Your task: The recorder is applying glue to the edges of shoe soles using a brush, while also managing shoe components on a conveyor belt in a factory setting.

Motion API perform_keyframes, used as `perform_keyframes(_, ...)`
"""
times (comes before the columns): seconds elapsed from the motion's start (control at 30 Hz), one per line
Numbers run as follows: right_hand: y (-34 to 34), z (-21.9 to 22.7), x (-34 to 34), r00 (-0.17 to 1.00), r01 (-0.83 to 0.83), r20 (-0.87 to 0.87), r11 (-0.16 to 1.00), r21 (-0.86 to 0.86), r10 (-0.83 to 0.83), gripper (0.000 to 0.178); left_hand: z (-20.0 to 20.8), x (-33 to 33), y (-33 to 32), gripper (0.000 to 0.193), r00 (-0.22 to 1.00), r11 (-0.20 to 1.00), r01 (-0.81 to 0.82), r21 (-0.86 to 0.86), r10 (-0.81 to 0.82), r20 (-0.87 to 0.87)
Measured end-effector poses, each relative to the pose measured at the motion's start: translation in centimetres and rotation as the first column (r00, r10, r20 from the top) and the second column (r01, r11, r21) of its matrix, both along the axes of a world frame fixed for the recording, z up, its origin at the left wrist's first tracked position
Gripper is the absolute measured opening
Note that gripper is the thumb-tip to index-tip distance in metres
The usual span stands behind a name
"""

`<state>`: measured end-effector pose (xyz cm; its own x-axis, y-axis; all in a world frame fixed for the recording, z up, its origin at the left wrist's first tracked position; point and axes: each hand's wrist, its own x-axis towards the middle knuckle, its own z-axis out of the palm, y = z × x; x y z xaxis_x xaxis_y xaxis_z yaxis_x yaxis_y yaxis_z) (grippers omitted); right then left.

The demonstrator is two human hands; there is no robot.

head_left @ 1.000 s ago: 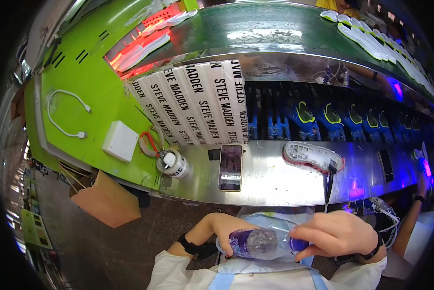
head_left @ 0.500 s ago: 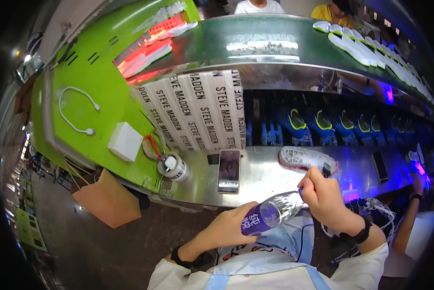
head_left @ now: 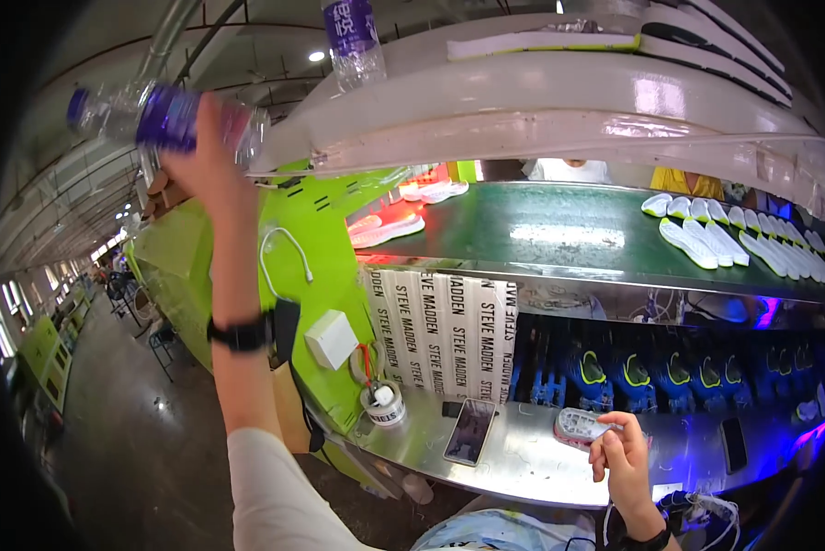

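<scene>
My left hand [head_left: 203,156] is raised high at the upper left and grips a clear plastic bottle [head_left: 160,118] with a purple label, held sideways. A black watch sits on that wrist. My right hand [head_left: 622,452] hangs low over the steel bench [head_left: 523,459], fingers curled around something small that I cannot make out, right beside a white shoe sole [head_left: 580,425]. A second bottle [head_left: 353,41] with a purple label stands on the white upper shelf [head_left: 559,101].
A phone [head_left: 469,431] lies face up on the bench, next to a small white tub [head_left: 383,404]. Behind runs a green conveyor belt [head_left: 541,230] with rows of white soles [head_left: 734,234]. A green machine housing [head_left: 293,266] stands at the left. Another person's torso shows beyond the belt.
My left hand has swung the bottle from low over my lap up to the upper left. My right hand has let go of the bottle and now hangs beside the white sole.
</scene>
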<state>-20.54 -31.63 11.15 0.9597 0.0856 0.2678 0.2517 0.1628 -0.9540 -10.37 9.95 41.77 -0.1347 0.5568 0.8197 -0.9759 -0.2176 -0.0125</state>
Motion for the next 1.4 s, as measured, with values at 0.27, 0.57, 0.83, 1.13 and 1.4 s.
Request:
perform_keyframes(0.27,-3.1,-2.6,-1.4,0.979,0.204,-0.023,0.979,-0.029,-0.205,0.018,8.6,8.8,-0.4,0.064,0.895,0.988,-0.093,0.121,0.136,-0.425)
perform_keyframes(0.57,-4.6,-6.0,-0.6,0.954,0.268,-0.121,0.961,-0.064,-0.274,0.019,7.7,11.2,1.4,0.072,0.774,0.904,-0.092,0.417,0.329,-0.541)
perform_keyframes(0.83,-3.1,-4.8,-0.7,0.975,0.212,-0.072,0.977,0.024,-0.21,0.016,6.1,11.2,0.5,0.077,0.491,0.676,-0.55,0.49,0.736,-0.466)
perform_keyframes(1.13,-3.7,7.9,-7.4,0.544,-0.814,0.704,0.49,0.311,0.456,0.027,-2.0,8.9,0.5,0.063,0.295,0.456,-0.671,0.584,0.887,-0.354)
perform_keyframes(1.4,-4.3,10.9,-10.5,0.162,-0.895,0.734,0.411,-0.172,0.659,0.041,-24.1,-2.9,-10.6,0.048,0.734,0.599,-0.206,0.774,0.617,-0.283)
